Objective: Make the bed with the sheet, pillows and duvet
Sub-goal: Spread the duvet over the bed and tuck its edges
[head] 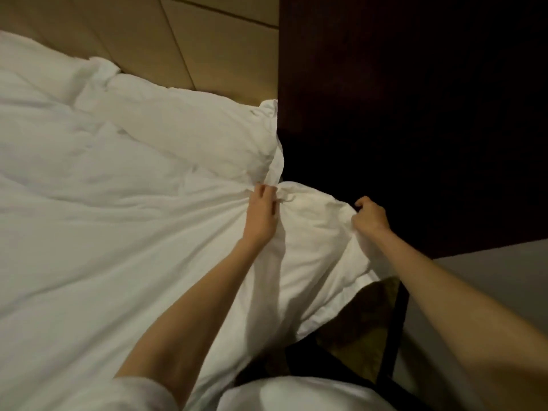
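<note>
Seen from above, at the side of a bed. At the bottom edge, a short white sleeve point(139, 393) covers the person's left upper arm, and both bare forearms stretch forward over the bedding.

Between the arms, low down, there is a patch of brown and yellow patterned carpet point(355, 321). A flat grey surface point(489, 277) lies to the right of it, beneath the right arm.

A white duvet point(118, 247) covers the mattress across the left and centre. Its near right corner is lifted off the side of the bed and hangs over the carpet.

The left hand point(262, 212) has its fingers curled into a bunch of duvet fabric, with creases fanning out from the grip. The right hand point(370, 216), a little apart from the left, is closed in a fist on the edge of the raised duvet corner.

Just beyond the left hand, a plump white pillow point(192, 134) lies against the top of the duvet. A second pillow point(59, 72) lies further left, touching the first.

Behind the pillows stands a tan padded headboard point(207, 40) with seamed panels. A dark wood panel point(415, 114) fills the upper right, beside the bed.
</note>
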{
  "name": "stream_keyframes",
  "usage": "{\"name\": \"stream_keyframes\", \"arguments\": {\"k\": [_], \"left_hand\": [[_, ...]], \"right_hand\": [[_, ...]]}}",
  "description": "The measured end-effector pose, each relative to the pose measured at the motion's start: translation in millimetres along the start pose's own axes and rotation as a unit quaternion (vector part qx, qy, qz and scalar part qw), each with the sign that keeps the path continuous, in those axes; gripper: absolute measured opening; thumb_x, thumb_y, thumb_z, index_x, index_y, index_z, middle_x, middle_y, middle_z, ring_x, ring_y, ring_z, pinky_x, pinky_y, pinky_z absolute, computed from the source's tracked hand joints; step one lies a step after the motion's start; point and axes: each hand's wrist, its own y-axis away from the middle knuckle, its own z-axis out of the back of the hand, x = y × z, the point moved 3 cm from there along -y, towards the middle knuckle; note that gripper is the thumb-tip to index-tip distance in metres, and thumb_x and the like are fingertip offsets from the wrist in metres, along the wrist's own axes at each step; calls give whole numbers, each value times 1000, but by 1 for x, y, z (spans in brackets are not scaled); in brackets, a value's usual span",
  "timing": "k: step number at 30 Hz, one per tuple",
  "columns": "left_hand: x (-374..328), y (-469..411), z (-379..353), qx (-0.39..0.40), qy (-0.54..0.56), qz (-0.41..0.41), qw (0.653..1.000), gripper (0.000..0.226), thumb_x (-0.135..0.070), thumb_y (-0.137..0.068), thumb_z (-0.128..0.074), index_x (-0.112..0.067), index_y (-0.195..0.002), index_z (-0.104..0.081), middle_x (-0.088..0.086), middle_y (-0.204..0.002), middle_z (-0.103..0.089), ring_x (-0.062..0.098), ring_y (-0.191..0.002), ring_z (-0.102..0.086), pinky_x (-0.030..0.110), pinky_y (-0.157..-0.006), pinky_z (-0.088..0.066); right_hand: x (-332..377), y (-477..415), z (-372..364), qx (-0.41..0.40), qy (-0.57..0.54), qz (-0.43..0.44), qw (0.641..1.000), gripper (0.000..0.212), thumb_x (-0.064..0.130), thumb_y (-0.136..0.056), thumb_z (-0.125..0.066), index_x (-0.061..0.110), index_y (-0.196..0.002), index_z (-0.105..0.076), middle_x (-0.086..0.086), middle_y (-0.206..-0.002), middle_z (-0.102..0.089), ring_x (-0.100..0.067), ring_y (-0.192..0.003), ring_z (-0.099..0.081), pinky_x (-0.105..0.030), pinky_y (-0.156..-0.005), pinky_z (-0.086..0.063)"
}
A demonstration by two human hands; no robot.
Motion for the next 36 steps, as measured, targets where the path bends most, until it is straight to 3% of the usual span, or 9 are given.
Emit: {"name": "stream_keyframes", "arguments": {"k": [3, 6, 10, 18, 20, 24, 27, 30, 36], "left_hand": [[13, 19, -29, 140, -15, 64, 988, 54, 7, -87, -46, -4, -139, -41, 15, -150, -30, 30, -132, -38, 35, -109, -32], [24, 29, -28, 150, -56, 130, 978, 46, -8, -94, -45, -12, -139, -43, 7, -148, -39, 26, -133, -41, 40, -108, -33], [45, 41, 6, 74, -20, 193, 978, 35, -7, -95, -44, -6, -127, -56, 14, -131, -57, 30, -119, -53, 34, -101, -39], [95, 102, 76, -60, 42, 332, 940, 34, -5, -94, -40, -3, -124, -57, 13, -125, -60, 26, -116, -55, 35, -101, -43], [111, 121, 92, -83, 44, 357, 929, 35, -6, -94, -40, -3, -125, -55, 13, -127, -58, 26, -117, -54, 37, -101, -42], [146, 156, 132, -136, 41, 398, 906, 36, -7, -95, -40, -4, -130, -51, 13, -132, -54, 26, -119, -52, 35, -101, -41], [177, 177, 165, -174, 27, 415, 892, 37, -5, -95, -40, -3, -131, -49, 15, -134, -51, 28, -121, -50, 34, -100, -38], [216, 191, 203, -198, 20, 435, 878, 39, -3, -94, -41, -3, -132, -47, 15, -137, -47, 28, -125, -46, 35, -104, -35], [302, 203, 283, -239, 7, 462, 854, 40, -2, -93, -43, -4, -133, -45, 14, -141, -40, 30, -127, -43, 36, -105, -33]], "right_hand": [[1, -6, -21, 92, 10, 28, 995, 42, 12, -95, -52, 5, -136, -44, -20, -129, -53, -35, -113, -53, -34, -84, -44], [18, -8, -37, 130, 10, 55, 990, 37, 14, -96, -52, 6, -131, -50, -17, -130, -53, -32, -115, -53, -36, -90, -45], [56, -6, -55, 152, 7, 73, 986, 23, 14, -94, -53, 6, -115, -59, -13, -122, -56, -28, -107, -56, -32, -85, -44], [134, 18, -90, 227, 35, 166, 959, 21, 12, -88, -55, 2, -106, -62, -16, -111, -63, -30, -104, -56, -30, -79, -42], [154, 28, -101, 241, 43, 181, 952, 22, 13, -89, -52, 4, -107, -60, -17, -116, -60, -32, -107, -55, -29, -77, -41], [200, 55, -128, 249, 51, 234, 938, 30, 12, -88, -55, 5, -116, -58, -15, -119, -60, -32, -115, -53, -30, -93, -42], [237, 83, -155, 281, 47, 262, 922, 32, 12, -91, -51, 6, -122, -55, -14, -120, -58, -28, -105, -53, -25, -80, -38], [277, 108, -190, 299, 34, 292, 908, 33, 12, -93, -47, 7, -125, -51, -13, -121, -57, -24, -96, -52, -26, -79, -38], [379, 164, -271, 307, 47, 376, 873, 48, 13, -93, -47, 11, -140, -39, -9, -144, -42, -26, -131, -41, -35, -104, -36]]}}
